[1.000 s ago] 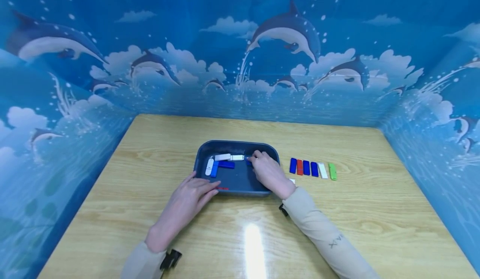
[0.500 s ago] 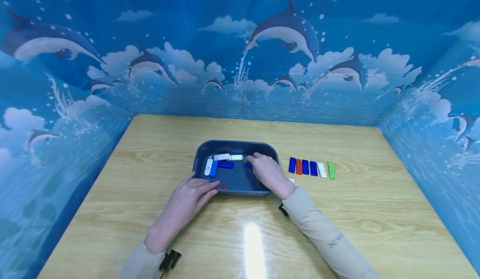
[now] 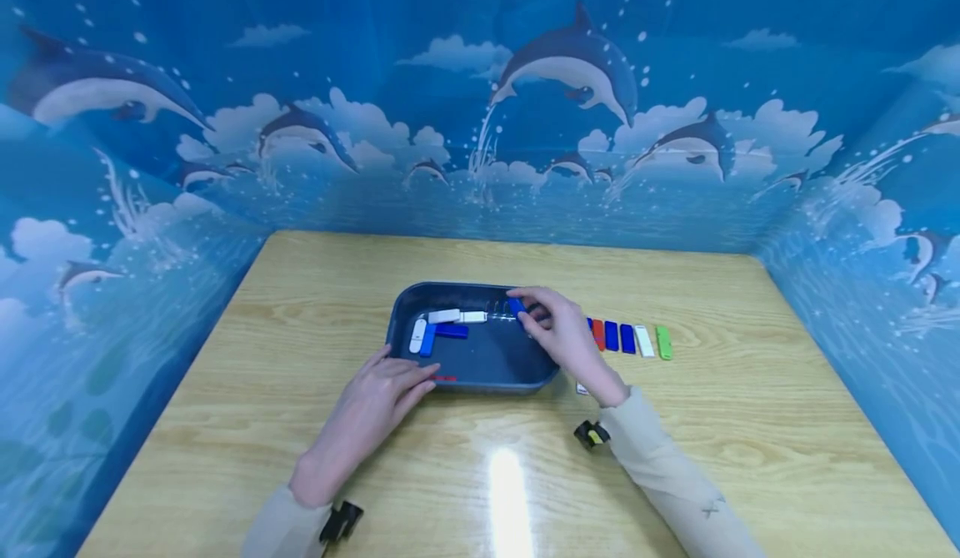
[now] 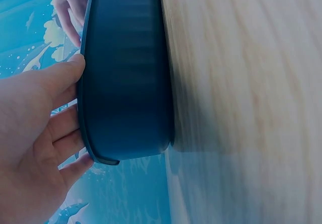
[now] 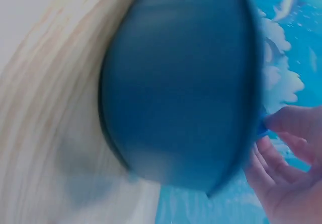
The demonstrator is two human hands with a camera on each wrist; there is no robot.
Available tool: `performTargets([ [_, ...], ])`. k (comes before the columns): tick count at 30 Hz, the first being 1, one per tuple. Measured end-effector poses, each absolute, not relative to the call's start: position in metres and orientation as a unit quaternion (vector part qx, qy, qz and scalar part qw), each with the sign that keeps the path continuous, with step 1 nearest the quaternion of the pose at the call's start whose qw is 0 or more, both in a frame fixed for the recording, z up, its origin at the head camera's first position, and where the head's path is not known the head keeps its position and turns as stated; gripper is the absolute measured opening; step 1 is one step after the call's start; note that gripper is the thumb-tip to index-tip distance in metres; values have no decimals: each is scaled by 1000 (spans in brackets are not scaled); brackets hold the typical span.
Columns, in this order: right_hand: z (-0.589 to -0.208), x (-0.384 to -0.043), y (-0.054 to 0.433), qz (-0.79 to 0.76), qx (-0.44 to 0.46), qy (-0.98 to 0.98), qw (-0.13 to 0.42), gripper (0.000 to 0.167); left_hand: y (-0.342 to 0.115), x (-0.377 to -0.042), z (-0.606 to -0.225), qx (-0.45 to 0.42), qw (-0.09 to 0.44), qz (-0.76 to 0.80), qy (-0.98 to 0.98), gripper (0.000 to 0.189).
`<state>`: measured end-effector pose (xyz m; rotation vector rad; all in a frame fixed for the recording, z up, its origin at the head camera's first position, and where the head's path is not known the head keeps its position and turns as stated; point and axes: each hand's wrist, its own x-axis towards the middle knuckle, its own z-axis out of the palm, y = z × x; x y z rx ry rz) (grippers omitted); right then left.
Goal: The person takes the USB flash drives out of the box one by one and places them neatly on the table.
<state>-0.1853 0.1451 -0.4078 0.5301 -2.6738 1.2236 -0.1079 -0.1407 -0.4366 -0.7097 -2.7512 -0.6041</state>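
Note:
A dark blue tray (image 3: pixel 495 366) lies on the table with several white and blue USB sticks in it, among them a white USB stick (image 3: pixel 417 335) at its left end. My left hand (image 3: pixel 378 387) rests on the near left corner of the rim, fingers extended; the left wrist view has its fingertips (image 4: pixel 75 63) touching that rim. Over the tray's right part, my right hand (image 3: pixel 558 329) pinches a blue USB stick (image 3: pixel 516 306) between thumb and fingers. Blurred in the right wrist view, the same blue stick (image 5: pixel 262 127) shows just past the tray wall.
Right of the tray, a row on the table includes a red USB stick (image 3: pixel 598 334), blue ones, a white one (image 3: pixel 644 340) and a green USB stick (image 3: pixel 664 343). A small white item (image 3: pixel 581 389) is partly hidden by my right wrist. Dolphin-print curtains (image 3: pixel 465 199) enclose the table.
My right hand has lifted the blue USB stick from the tray floor and moved up and to the right with it. The left hand stays at the rim.

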Motion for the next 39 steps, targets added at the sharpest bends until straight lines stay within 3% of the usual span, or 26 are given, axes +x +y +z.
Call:
performTargets([
  [12, -410, -167, 214, 409, 87, -903, 93, 34, -142, -108, -438, -254, 139, -205, -935, 27],
  [29, -439, -144, 249, 339, -1, -936, -96, 36, -139, -111, -438, -255, 145, -211, -932, 28],
  [39, -440, -143, 245, 351, -32, -929, -113, 35, -140, -108, -439, -256, 138, -208, -934, 27],
])
